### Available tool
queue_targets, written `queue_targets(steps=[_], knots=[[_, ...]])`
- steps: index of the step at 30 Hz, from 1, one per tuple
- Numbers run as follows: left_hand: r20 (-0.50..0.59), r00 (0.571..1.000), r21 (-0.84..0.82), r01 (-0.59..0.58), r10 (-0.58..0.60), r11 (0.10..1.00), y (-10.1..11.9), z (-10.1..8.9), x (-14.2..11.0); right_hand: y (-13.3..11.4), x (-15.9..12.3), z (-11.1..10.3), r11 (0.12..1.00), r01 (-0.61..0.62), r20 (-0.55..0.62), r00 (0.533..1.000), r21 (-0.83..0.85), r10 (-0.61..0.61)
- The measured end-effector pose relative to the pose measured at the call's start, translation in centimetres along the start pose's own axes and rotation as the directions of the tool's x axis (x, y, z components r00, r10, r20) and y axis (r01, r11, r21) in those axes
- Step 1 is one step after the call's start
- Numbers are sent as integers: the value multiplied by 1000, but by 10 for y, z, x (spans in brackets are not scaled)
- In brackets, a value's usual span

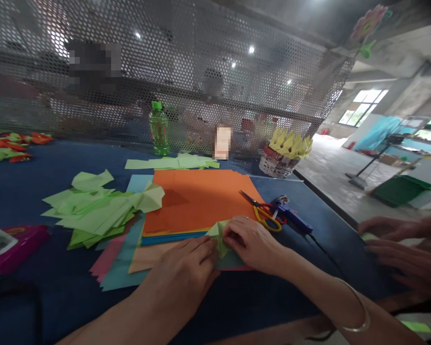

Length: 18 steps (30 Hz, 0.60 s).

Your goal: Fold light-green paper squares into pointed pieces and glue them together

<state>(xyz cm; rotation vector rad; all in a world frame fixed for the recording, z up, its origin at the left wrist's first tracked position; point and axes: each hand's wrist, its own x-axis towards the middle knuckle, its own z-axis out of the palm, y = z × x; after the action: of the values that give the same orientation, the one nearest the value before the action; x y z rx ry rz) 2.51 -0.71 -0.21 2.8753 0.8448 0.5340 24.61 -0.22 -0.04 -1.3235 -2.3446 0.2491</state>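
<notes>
Between my two hands is a small folded piece of pale green paper (219, 235), over the near edge of a stack of coloured paper. My left hand (192, 261) presses on its left side with the fingers together. My right hand (249, 242) pinches its right side, thumb against fingers. Orange sheets (201, 196) top the stack, with blue, peach and pink sheets showing below. Beside my right hand lie scissors (267, 218) with yellow and red handles and a blue glue gun (292, 215). Loose green paper pieces (96, 206) are heaped to the left.
A green bottle (159, 129) and green paper strips (172, 162) are at the back, before a perforated metal screen (187, 57). A basket (278, 163) holds yellow folded points. At left lies a magenta object (17, 249). Another person's hands (405, 244) work at far right.
</notes>
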Motion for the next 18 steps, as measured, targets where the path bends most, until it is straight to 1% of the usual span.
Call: queue_targets(steps=[4,8,14,18], knots=[[-14,1000,-6,-24,24,1000,-4,6,-2,-3,1,0,1000,-7,-9,1000,-20,6],[-30,998,22,-49,50,999,-6,7,-2,-4,1,0,999,-7,-19,1000,-37,7],[-7,1000,52,-26,26,998,-6,6,-1,-4,0,2,999,8,-41,999,-34,-9],[-23,999,55,-24,25,998,-6,6,-2,-5,0,2,999,13,-44,999,-31,-15]])
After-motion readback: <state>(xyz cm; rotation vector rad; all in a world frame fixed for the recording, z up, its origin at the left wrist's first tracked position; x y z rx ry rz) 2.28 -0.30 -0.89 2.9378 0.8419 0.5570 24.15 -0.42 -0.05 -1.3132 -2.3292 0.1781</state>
